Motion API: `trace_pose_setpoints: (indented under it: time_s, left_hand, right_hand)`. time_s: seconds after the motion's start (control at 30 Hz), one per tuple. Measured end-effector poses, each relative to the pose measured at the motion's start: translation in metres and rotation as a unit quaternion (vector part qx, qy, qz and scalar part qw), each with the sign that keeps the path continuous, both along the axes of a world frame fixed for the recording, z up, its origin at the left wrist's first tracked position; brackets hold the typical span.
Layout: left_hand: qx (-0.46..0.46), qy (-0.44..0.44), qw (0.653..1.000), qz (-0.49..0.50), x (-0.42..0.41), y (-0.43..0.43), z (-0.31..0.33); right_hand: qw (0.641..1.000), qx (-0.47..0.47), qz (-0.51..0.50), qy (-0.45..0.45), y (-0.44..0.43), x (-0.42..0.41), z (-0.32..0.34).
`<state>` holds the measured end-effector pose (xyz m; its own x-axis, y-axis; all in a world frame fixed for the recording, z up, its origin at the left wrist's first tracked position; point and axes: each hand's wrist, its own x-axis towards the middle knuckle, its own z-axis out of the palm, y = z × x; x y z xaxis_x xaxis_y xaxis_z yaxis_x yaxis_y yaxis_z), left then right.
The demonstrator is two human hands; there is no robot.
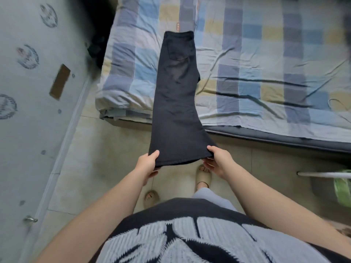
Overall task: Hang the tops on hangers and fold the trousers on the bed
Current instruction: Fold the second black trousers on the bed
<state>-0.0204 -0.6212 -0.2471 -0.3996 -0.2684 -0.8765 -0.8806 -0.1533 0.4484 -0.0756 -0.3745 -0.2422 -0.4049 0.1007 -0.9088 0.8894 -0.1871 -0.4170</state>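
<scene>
Two hands hold the hem end of black trousers that lie partly on the bed.

The trousers (175, 95), laid leg on leg, run down the middle of the frame: the waistband rests on the checked sheet of the bed (266, 59) near the upper centre, and the legs stretch past the bed's edge toward the lower centre. The left hand (147, 164) has its grip on the left corner of the hem, thumb on top and fingers underneath. The right hand (218, 160) has its grip on the right corner in the same way. Below the hands, feet in pale slippers (204, 177) stand on the tiled floor (95, 158). A grey door (28, 111) with round stickers fills the left of the frame.
</scene>
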Motion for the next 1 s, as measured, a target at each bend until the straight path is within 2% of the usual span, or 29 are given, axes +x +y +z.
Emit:
trace_pose_setpoints:
  time_s: [0.17,0.27,0.4,0.73,1.0]
  left_hand:
    - [-0.003,-0.027,0.996,-0.089,0.074,-0.061,-0.005]
    - [0.009,-0.048,0.995,-0.087,0.104,-0.088,-0.006]
    - [0.027,-0.051,0.996,-0.068,0.113,-0.103,-0.001]
    - [0.101,-0.033,0.993,0.058,0.027,-0.114,0.021]
    - [0.125,0.012,0.980,0.153,-0.122,-0.105,0.020]
  right_hand:
    - [0.999,-0.022,-0.040,-0.029,-0.043,0.102,-0.004]
    - [0.998,-0.033,-0.036,-0.040,-0.064,0.143,-0.002]
    - [0.999,-0.018,-0.024,-0.015,-0.077,0.150,0.008]
    - [0.998,-0.010,-0.056,0.039,-0.095,0.071,0.029]
    - [0.995,-0.046,-0.049,0.072,-0.086,-0.080,0.026]
